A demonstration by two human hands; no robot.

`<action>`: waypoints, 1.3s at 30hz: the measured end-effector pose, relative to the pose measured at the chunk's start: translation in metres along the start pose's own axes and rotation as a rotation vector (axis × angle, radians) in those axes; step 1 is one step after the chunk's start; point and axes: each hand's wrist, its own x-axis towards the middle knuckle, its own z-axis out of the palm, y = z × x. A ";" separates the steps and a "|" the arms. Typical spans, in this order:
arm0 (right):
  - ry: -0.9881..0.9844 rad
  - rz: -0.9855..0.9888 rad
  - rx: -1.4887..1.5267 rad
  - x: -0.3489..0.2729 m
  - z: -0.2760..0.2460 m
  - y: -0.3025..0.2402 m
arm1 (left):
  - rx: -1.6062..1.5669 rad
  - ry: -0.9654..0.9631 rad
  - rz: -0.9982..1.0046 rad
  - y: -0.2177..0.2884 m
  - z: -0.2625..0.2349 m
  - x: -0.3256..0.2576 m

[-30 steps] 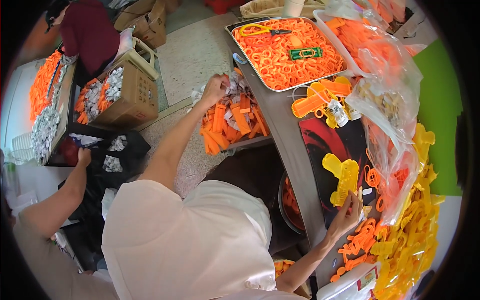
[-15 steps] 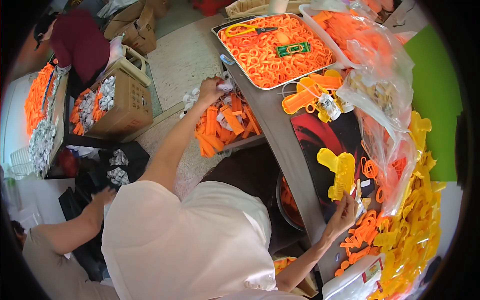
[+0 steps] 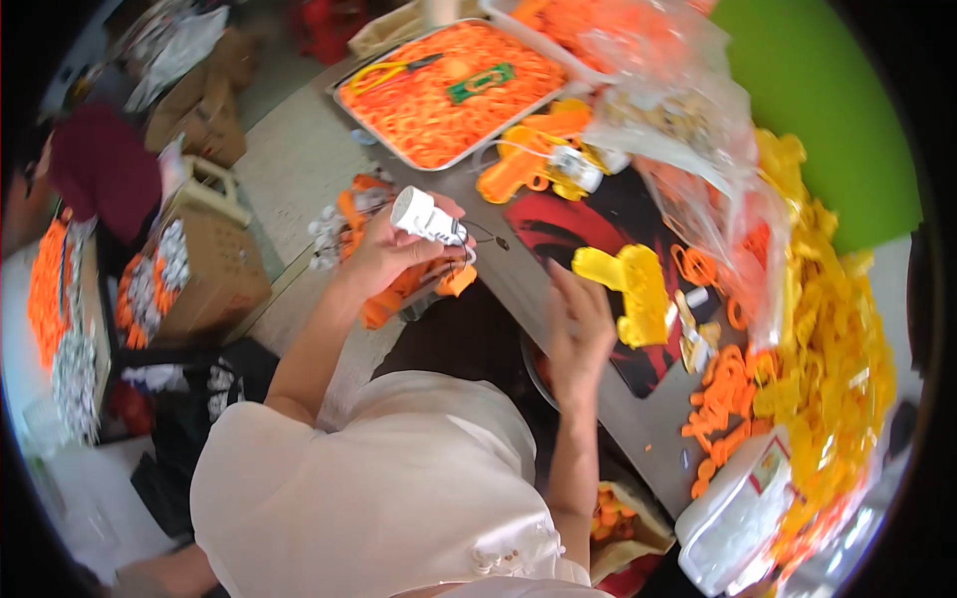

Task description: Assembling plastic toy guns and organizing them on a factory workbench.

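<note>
Above the near edge of the table, my left hand is closed around a white cylindrical part with thin dark and light wires. Just below it is an orange plastic piece; whether it hangs from the wires I cannot tell. My right hand, a little blurred, has its fingers stretched out and holds nothing. Beside it a yellow toy gun shell lies on the black and red mat. Orange rings and small pale parts lie to the right of the shell.
A metal tray of orange rings carries yellow-handled pliers and a green piece. Assembled orange-yellow toy guns lie nearby. Yellow shells heap at the right, beside clear bags. Another person is at far left.
My left hand has come up from the bin of orange and white parts with the white cylindrical part. My right hand has let go of the yellow shell and moved left.
</note>
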 end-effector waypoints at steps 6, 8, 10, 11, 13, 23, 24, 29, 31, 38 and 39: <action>0.211 0.082 0.317 -0.006 0.012 -0.003 | 0.330 -0.217 0.135 -0.018 0.068 0.024; 0.215 0.180 0.576 -0.009 -0.001 0.005 | 0.619 -0.342 0.221 -0.012 0.086 0.026; 0.139 0.302 0.831 -0.013 -0.015 0.008 | 0.893 -0.583 0.464 0.004 0.105 0.027; 0.111 0.356 0.941 -0.014 -0.023 0.007 | 1.047 -0.688 0.587 0.017 0.110 0.030; 0.055 0.313 0.992 -0.019 -0.041 0.013 | 0.860 -0.770 0.580 0.024 0.100 0.041; -0.020 0.170 1.095 -0.028 -0.055 -0.019 | 0.484 -0.665 0.364 0.010 0.148 0.077; 0.036 0.146 1.048 -0.032 -0.056 -0.015 | 0.492 -0.620 0.338 0.011 0.153 0.077; 0.280 0.040 0.918 -0.045 -0.073 -0.003 | 0.512 -0.647 0.282 -0.011 0.173 0.113; 0.320 -0.004 0.964 -0.053 -0.093 0.002 | 0.910 -0.491 0.454 -0.049 0.158 0.148; 0.440 0.043 0.611 -0.059 -0.165 -0.040 | 1.361 -0.358 0.375 -0.117 0.129 0.178; 0.421 0.235 0.498 -0.054 -0.171 -0.045 | 1.338 -0.331 0.398 -0.115 0.126 0.175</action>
